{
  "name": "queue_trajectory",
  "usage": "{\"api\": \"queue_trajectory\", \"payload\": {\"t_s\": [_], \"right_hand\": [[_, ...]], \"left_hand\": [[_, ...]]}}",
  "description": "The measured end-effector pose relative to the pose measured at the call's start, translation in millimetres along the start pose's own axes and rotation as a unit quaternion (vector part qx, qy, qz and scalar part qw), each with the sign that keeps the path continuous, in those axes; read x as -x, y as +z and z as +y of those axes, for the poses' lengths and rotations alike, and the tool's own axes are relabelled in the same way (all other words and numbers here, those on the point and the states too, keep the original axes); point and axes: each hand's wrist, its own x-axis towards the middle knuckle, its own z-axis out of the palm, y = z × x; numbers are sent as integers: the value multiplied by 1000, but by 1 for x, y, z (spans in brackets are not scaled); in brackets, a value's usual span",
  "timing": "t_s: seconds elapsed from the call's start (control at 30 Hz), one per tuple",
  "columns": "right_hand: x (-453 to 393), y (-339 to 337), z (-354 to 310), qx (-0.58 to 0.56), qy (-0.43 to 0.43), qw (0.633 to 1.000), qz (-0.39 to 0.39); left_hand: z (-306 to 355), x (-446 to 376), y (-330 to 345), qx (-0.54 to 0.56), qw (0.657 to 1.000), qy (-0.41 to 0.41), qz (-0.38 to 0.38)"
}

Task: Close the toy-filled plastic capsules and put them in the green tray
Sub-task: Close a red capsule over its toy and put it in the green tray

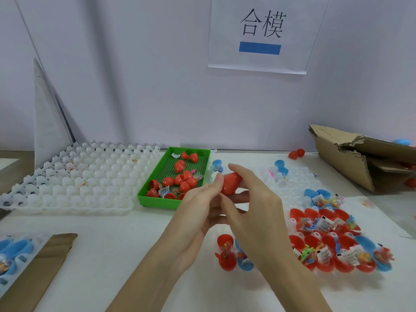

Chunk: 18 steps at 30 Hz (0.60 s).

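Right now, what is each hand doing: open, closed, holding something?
Left hand: fingers curled round the red egg-shaped plastic capsule, holding it.
Right hand: fingers also on that capsule, gripping it from above.

You see a paper sign [261, 33] with two black characters and a blue bar hanging on the pale wall [123, 75], high above your grip. Left of the grip, an empty white moulded tray [74, 179] lies flat on the worktop [117, 248]. A white triangular board [46, 118] leans against the wall behind it. A torn cardboard box [360, 158] sits far right. A brown cardboard strip [42, 264] lies near the lower left.
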Motion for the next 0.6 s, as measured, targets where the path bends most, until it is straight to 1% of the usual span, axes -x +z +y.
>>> {"api": "queue_trajectory", "payload": {"t_s": [0.1,0.2,0.27,0.37,0.47,0.6], "right_hand": [[-1,-2,-1,16,-9,1000,14],[-2,-3,-1,42,-18,999,0],[-3,-4,-1,67,-28,997,-6],[-3,-4,0,83,-34,996,6],[-2,-5,0,79,-32,996,5],[-4,-3,0,56,-30,998,-26]], "left_hand": [[0,-1,0,25,1000,-12,-9],[1,-2,0,41,999,-19,-12],[1,-3,0,39,999,-20,-6],[-1,-2,0,26,999,-19,-4],[0,-2,0,-11,1000,-7,11],[3,0,-2,-86,995,40,33]]}}
